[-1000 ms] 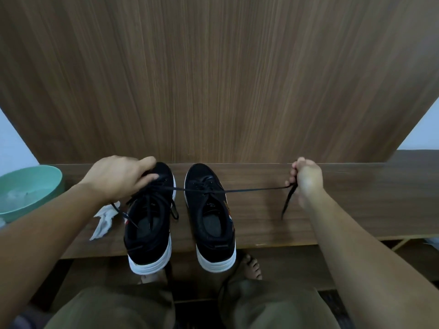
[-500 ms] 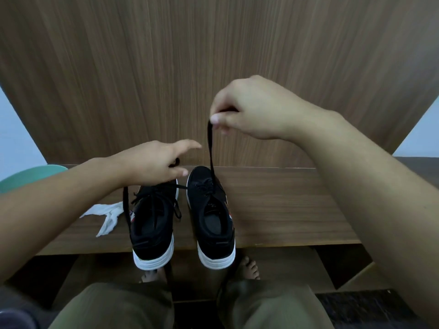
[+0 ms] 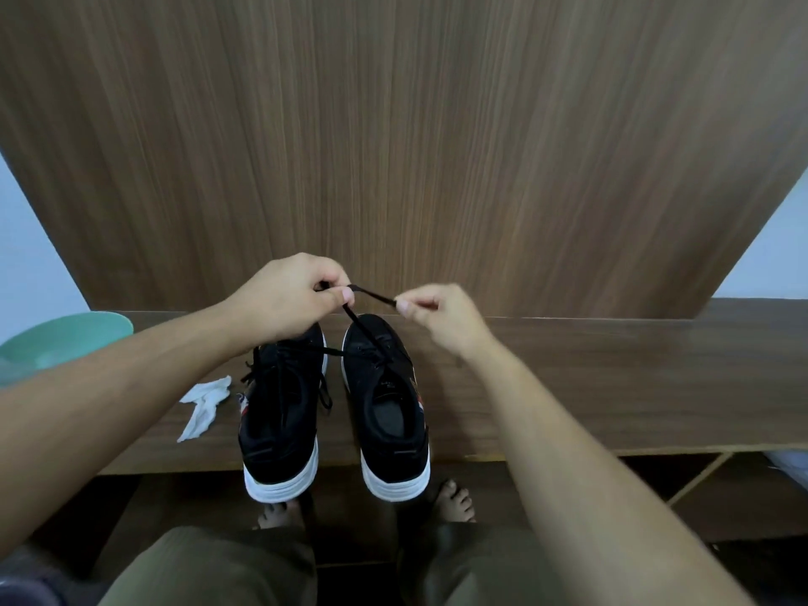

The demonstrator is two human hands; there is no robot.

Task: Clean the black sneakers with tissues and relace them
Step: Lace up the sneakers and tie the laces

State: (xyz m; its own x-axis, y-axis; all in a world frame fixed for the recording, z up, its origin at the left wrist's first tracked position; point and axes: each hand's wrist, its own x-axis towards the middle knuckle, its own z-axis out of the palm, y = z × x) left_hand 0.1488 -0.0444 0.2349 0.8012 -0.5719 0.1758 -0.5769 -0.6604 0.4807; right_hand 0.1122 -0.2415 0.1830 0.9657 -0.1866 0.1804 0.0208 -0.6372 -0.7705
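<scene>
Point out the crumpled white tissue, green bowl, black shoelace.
crumpled white tissue (image 3: 204,404), head view, middle.
green bowl (image 3: 65,338), head view, inner wall.
black shoelace (image 3: 371,295), head view, stretch between hands.

Both bare forearms reached forward from the lower corners and converged near the middle. The left hand (image 3: 288,299) was raised with its back to the camera, fingers curled, thumb and forefinger pinching a black shoelace (image 3: 371,294). The right hand (image 3: 441,317) sat just beside it, slightly lower, thumb pressed to forefinger on the lace's end, the other fingers folded into the palm. The two hands were close together but not touching.
</scene>
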